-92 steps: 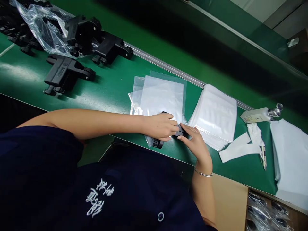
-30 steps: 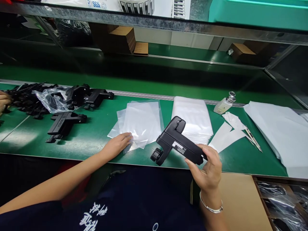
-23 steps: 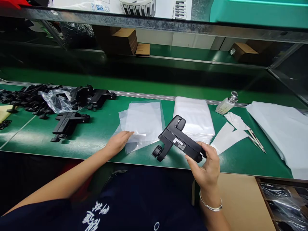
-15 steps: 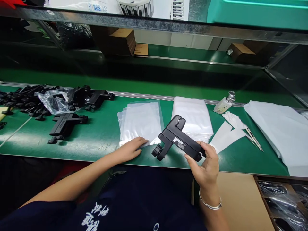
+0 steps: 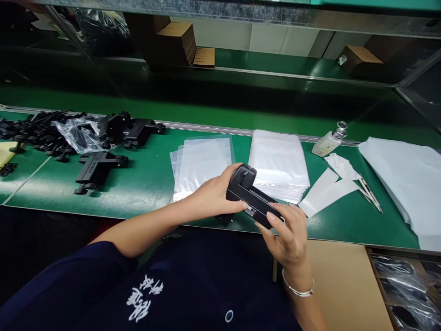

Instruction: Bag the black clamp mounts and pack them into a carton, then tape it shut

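Both my hands hold one black plastic clamp part [image 5: 248, 193] with a small white label, just above the near edge of the green bench [image 5: 151, 179]. My left hand [image 5: 215, 197] wraps round its far, thicker end. My right hand [image 5: 287, 232], with a bracelet at the wrist, grips the near end from below with fingers curled round it. Behind the part lie loose clear plastic bags [image 5: 201, 163] and a thick stack of bags [image 5: 279, 163].
More black clamp parts [image 5: 98, 168] and a crumpled clear bag [image 5: 81, 135] lie at the left. At the right are a small bottle [image 5: 329, 142], white paper strips [image 5: 327, 193], tweezers [image 5: 372, 195] and white sheets [image 5: 403, 179]. A cardboard box [image 5: 341, 285] holds bagged parts at lower right.
My left hand has left the clear bags and taken hold of the black part's far end. My right hand has turned the part and brought it slightly left and closer.
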`<state>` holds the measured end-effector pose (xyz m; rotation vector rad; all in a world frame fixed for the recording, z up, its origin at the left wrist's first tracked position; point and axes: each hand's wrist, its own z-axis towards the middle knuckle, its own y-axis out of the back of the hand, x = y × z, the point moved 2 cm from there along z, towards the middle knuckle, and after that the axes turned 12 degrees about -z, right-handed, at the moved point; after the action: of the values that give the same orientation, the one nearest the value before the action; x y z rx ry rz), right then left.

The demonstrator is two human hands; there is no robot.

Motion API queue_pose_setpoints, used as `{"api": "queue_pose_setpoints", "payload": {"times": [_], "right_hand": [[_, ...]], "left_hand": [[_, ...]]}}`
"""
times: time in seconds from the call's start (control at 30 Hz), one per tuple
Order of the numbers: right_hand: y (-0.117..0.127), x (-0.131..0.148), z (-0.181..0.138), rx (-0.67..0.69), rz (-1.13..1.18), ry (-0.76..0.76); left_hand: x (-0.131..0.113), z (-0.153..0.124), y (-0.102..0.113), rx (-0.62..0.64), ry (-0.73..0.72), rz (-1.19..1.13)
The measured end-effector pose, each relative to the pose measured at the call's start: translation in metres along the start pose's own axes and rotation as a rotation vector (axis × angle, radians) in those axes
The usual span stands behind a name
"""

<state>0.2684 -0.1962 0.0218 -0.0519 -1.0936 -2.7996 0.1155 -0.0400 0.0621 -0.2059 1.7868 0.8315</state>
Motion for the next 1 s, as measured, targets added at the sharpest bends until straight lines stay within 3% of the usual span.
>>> {"api": "queue_pose_setpoints", "payload": {"times": [0.3,0.53,0.6,0.67,0.77,0.87,1.0], "right_hand": [[-0.003,-0.012,0.005,0.001,0.171,-0.087],[-0.009,-0.013,0.000,0.028,0.117,-0.111],[-0.010,-0.018,-0.003,0.049,0.165,-0.275],[-0.009,-0.024,-0.005,0.110,0.250,-0.536],[-0.004,-0.030,-0.004,0.198,0.373,-0.827],[0.000,-0.033,-0.001,0.224,0.419,-0.928],[-0.001,-0.035,0.001,0.238,0.434,-0.974]], "left_hand": [[0.009,0.009,0.000,0.097,-0.089,-0.046],[0.017,0.018,-0.003,0.030,0.010,0.007],[0.030,0.024,0.002,0.057,-0.055,-0.139],[0.051,0.027,0.009,0.005,-0.087,-0.165],[0.091,0.021,0.017,-0.049,-0.024,0.215],[0.134,0.004,0.015,0.025,-0.018,0.605],[0.173,-0.023,0.010,-0.044,-0.039,0.750]]}}
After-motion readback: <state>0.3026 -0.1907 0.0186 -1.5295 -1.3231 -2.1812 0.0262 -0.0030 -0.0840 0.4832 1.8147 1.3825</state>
